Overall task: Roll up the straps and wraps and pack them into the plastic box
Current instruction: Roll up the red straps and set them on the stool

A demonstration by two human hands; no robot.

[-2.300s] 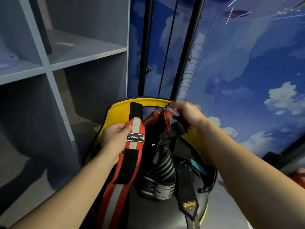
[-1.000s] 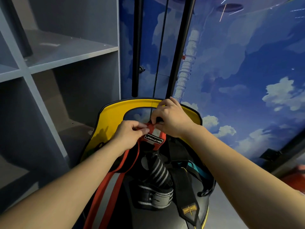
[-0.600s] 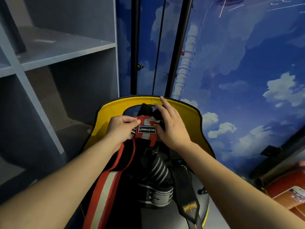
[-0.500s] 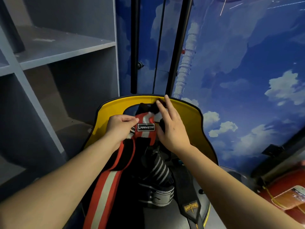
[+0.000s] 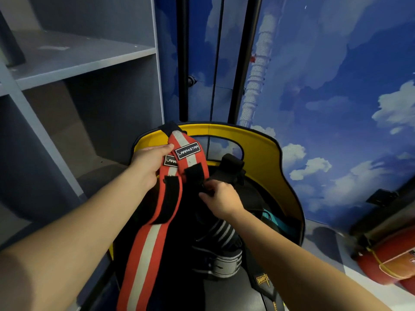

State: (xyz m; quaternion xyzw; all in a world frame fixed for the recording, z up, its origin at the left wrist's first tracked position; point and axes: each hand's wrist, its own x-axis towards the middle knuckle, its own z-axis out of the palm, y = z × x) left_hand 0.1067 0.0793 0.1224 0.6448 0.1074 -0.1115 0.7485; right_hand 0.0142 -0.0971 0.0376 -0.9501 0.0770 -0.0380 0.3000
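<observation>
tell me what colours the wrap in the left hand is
Red with a white centre stripe and black patches, held by the left hand; head view.

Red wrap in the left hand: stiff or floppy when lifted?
Likely floppy: the red wrap folds over the left hand and hangs limp below. Probably light, since one hand holds it up. Its black patches look like hook-and-loop and may snag.

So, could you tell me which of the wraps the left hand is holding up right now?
The red wrap with the white centre stripe, gripped by the left hand near its labelled end. The black-and-grey striped wrap lies below, untouched.
</observation>
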